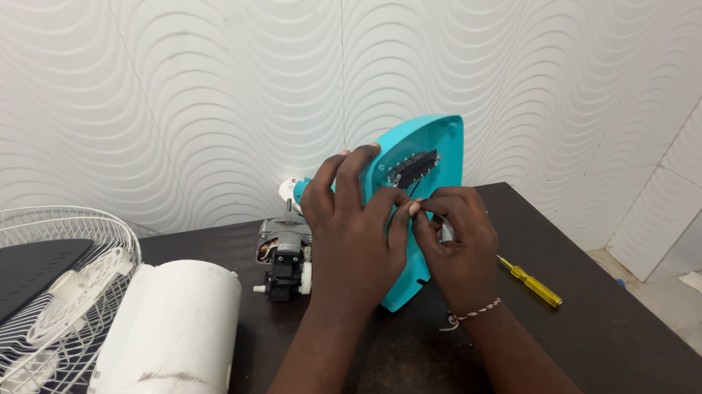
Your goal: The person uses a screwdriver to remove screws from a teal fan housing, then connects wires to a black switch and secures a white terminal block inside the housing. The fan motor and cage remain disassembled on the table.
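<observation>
Two bare forearms, no sleeves, red-and-white braided thread bracelet (478,310) around the right wrist

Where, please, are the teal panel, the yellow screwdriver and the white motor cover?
teal panel (436,140): head view, on its upper bare face near the rounded top edge.
yellow screwdriver (539,288): head view, on the yellow handle lying on the table.
white motor cover (171,346): head view, on its smooth side wall.

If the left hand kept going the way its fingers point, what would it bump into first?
The left hand already has its fingers on the turquoise plastic cover, so that comes first. Past it, probably the wavy white wall; depth is unclear.
</observation>
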